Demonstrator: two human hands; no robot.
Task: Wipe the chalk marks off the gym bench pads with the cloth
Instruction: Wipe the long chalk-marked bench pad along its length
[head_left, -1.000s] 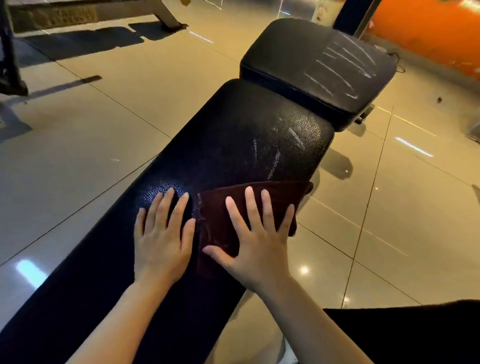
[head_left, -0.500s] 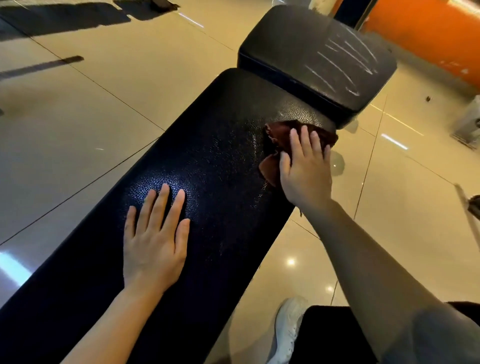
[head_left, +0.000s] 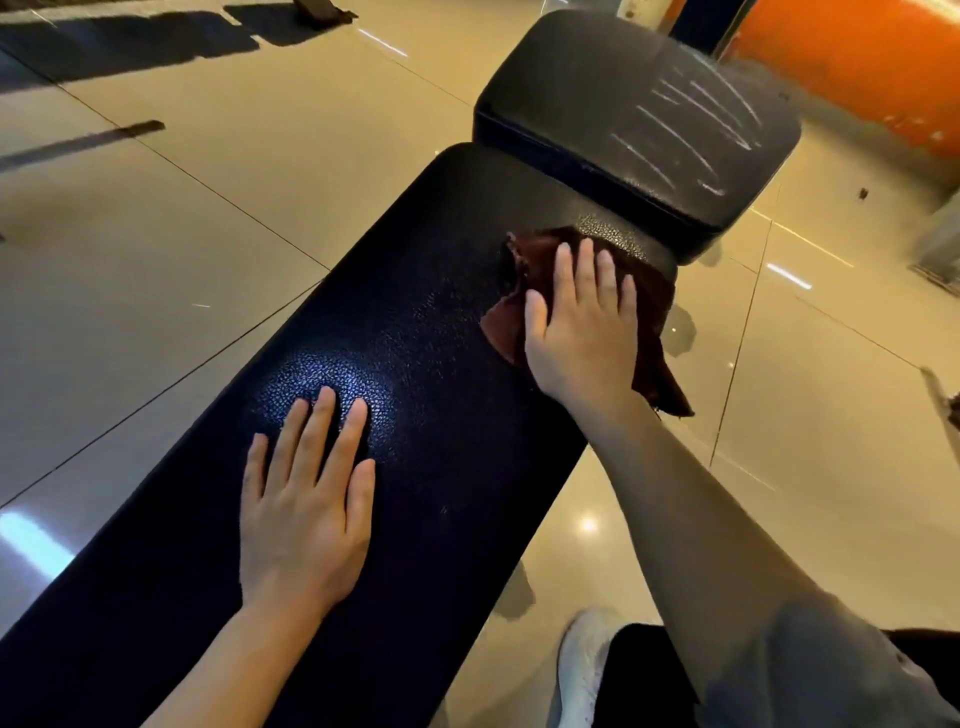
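Observation:
A long black bench pad runs from the lower left toward the upper right. My right hand presses flat on a dark red cloth near the pad's far right corner; part of the cloth hangs over the pad's right edge. My left hand lies flat with straight fingers on the middle of the same pad. Beyond a gap stands the shorter black seat pad, with several white chalk streaks across its right half. No chalk shows on the long pad around the cloth.
Glossy beige floor tiles surround the bench. An orange wall stands at the upper right. My white shoe and dark trouser leg sit on the floor right of the bench. A dark equipment foot lies at the top edge.
My right hand slid the cloth from the middle of the long pad up to its far right end, over the chalk streaks seen there earlier. My left hand stayed flat on the pad.

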